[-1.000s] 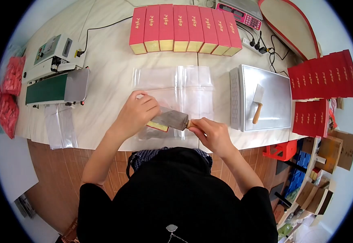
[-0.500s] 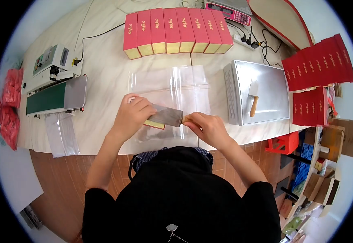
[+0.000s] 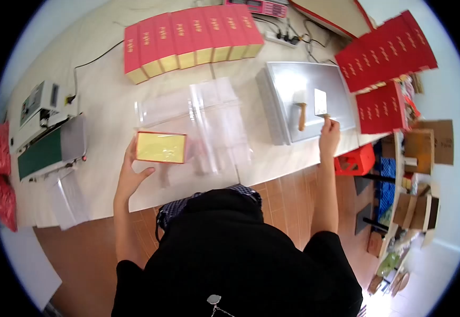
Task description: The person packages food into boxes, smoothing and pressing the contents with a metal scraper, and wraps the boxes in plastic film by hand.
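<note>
My left hand is beside a small box with a yellow face and red edges, its fingers around the left end and the thumb spread below. Clear plastic sheets lie flat under and to the right of the box. At the right, my right hand holds the short wooden handle of a scraper over the metal case. A second scraper with a wooden handle lies on the case, just left of it.
A row of red boxes stands at the back. Left is a machine with a green belt. More red boxes are stacked at the right, near a power strip and cables. A red stool stands below the table edge.
My right hand has moved right with the scraper, from beside my left hand to over the metal case. The yellow face of the box is now uncovered. The whole view has shifted.
</note>
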`<state>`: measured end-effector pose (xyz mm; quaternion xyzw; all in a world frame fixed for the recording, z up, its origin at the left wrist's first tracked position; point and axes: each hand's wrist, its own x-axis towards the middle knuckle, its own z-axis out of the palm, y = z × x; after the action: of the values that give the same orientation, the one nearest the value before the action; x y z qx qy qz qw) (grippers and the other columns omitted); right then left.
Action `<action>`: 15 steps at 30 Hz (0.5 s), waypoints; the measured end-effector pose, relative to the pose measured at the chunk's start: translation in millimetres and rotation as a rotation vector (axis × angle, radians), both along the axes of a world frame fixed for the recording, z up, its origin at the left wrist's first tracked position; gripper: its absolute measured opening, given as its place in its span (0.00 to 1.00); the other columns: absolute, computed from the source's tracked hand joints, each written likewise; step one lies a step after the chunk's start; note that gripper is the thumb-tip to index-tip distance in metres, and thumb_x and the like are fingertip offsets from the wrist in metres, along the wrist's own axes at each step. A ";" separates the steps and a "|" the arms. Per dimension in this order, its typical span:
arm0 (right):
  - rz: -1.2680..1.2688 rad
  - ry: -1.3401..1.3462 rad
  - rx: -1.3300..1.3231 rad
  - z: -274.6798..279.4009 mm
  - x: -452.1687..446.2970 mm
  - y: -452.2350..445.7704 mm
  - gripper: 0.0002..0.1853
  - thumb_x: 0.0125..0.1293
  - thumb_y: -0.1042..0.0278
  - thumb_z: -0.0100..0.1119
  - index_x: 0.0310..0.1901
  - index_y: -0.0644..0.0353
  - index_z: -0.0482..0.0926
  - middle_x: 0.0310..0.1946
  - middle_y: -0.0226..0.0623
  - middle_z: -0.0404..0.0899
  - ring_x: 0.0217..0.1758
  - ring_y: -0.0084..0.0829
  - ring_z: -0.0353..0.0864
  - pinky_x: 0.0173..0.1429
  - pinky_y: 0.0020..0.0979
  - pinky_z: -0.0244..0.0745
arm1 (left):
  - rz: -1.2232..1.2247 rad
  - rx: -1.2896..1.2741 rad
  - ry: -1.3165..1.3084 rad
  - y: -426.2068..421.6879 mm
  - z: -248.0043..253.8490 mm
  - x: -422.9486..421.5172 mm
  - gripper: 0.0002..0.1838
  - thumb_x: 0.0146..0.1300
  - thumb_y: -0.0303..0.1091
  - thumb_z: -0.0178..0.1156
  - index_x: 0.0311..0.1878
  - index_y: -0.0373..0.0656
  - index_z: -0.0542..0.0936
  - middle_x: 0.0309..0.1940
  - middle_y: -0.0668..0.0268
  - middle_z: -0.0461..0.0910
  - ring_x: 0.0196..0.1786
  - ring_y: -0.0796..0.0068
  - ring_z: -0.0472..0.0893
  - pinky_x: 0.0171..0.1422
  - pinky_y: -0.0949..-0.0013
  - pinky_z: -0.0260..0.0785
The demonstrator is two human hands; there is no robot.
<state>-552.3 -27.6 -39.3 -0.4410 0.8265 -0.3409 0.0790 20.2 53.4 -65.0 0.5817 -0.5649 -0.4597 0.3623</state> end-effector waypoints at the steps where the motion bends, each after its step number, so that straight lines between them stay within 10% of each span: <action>1: -0.064 0.005 0.039 -17.7 -18.9 -3.3 0.18 0.75 0.56 0.49 0.47 0.67 0.75 0.38 0.51 0.82 0.39 0.49 0.81 0.46 0.44 0.73 | -0.009 0.016 -0.039 -3.8 -5.8 -5.0 0.54 0.50 0.33 0.76 0.77 0.43 0.54 0.71 0.57 0.66 0.74 0.62 0.64 0.79 0.60 0.53; 11: -0.212 -0.227 0.067 -106.7 -45.9 -15.4 0.23 0.73 0.52 0.53 0.49 0.71 0.77 0.41 0.52 0.82 0.44 0.46 0.81 0.51 0.44 0.74 | -0.093 0.126 0.210 -53.1 4.9 -25.8 0.43 0.48 0.28 0.79 0.65 0.40 0.62 0.57 0.62 0.75 0.64 0.71 0.73 0.68 0.65 0.68; 15: -0.021 0.166 -0.148 -71.0 21.8 12.0 0.19 0.71 0.63 0.55 0.55 0.71 0.74 0.50 0.51 0.77 0.52 0.46 0.75 0.56 0.42 0.71 | -0.016 -0.086 -0.003 -63.3 9.9 -61.4 0.48 0.49 0.37 0.80 0.66 0.36 0.58 0.57 0.57 0.73 0.62 0.67 0.73 0.68 0.64 0.66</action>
<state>-530.5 -15.6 -110.3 -0.4637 0.8073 -0.3641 -0.0260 -41.2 -9.9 -55.1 0.5617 -0.5893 -0.4368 0.3826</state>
